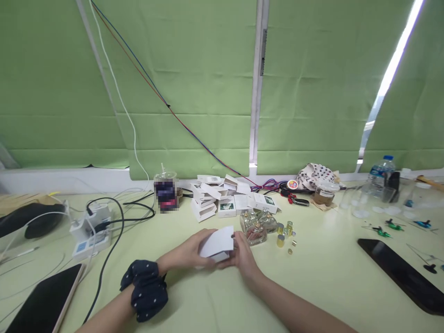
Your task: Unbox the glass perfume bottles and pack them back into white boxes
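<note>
A small white cardboard box (217,243) with an end flap standing out is between my hands, above the table. My left hand (190,252) grips it from the left, thumb along the near side. On the right end, my right hand (244,259) closes its fingers at the flap; some fingertips are hidden behind the box. Just beyond my right hand, several clear glass bottles (256,232) that look like perfume bottles stand close together. Gold caps (280,240) and small ring-like pieces lie to their right. Behind them is a pile of white boxes (204,208), some printed with a green picture.
A power strip (92,243) with cables and a tablet (45,300) lie left. A drink cup (165,192) stands at the back. Right are red-handled pliers (298,200), a plastic tub (325,194), a water bottle (379,173) and a black phone (398,273).
</note>
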The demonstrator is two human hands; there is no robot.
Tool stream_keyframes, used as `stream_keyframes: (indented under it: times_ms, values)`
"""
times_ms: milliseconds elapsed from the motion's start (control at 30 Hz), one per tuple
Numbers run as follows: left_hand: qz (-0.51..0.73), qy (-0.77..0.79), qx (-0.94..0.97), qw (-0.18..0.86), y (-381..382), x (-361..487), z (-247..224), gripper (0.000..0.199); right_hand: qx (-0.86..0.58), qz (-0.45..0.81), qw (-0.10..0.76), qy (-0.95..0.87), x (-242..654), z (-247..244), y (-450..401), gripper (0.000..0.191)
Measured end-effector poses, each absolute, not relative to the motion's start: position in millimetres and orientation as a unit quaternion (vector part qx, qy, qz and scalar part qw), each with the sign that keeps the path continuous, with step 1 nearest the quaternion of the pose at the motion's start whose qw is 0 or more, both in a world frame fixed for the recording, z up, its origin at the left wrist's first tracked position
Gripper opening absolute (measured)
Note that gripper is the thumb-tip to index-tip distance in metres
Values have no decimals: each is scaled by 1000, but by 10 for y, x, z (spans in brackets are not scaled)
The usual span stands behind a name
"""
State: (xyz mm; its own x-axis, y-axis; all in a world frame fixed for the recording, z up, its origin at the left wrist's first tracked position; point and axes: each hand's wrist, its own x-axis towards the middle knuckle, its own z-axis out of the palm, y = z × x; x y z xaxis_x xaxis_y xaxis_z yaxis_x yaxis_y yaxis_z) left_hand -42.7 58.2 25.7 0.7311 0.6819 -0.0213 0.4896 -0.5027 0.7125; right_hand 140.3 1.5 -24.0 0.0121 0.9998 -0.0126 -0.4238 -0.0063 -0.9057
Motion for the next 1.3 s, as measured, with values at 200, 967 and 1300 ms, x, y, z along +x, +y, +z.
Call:
stream_keyframes:
  times_ms: [200, 967, 1300]
  values:
    - [235, 338, 801, 433, 591, -644, 56, 71, -337, 660, 544, -393, 1327, -207, -39, 53]
    - [346, 389, 763, 384, 450, -499, -39, 28, -519, 577, 441, -450, 1241, -30, -167, 50]
    - [343, 443, 733, 386, 659, -852, 139, 32, -502, 608, 504, -351, 1368, -100, -210, 51]
